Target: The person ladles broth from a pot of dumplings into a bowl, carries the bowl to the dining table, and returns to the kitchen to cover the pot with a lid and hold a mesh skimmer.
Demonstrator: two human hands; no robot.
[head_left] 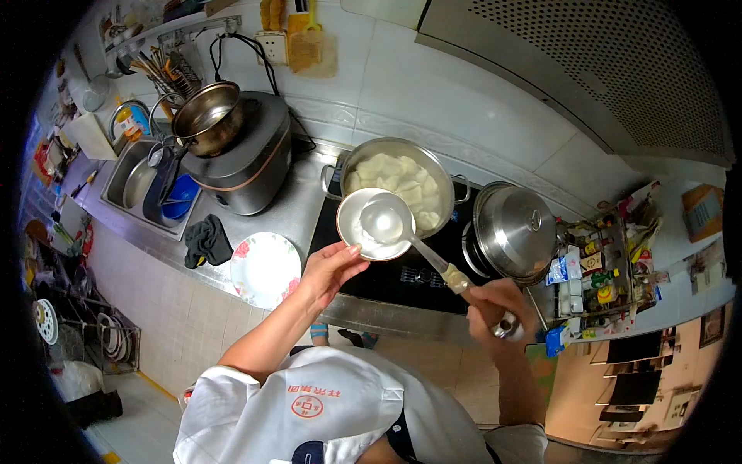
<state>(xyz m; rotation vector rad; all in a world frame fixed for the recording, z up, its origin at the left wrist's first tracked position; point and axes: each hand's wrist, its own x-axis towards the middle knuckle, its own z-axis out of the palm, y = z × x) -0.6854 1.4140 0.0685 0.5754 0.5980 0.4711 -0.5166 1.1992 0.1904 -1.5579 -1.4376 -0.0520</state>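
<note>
My left hand (332,272) grips the near-left rim of a small white bowl (352,220), thumb on the edge. My right hand (501,312) is closed around the handle of a ladle (382,220), whose round head is in or just over the bowl. Something pale is wrapped around the ladle's handle. Right behind the bowl stands a wide steel pot (447,172) on the black cooktop. Pale dumplings (402,176) fill it, and the bowl hides part of its near rim.
A lidded steel pot (514,232) stands on the cooktop's right, near a rack of bottles and packets (599,271). Leftward are a floral plate (265,271), a dark cloth (207,241), a large dark cooker (255,166) with a saucepan (207,116) on top, and a sink (124,174).
</note>
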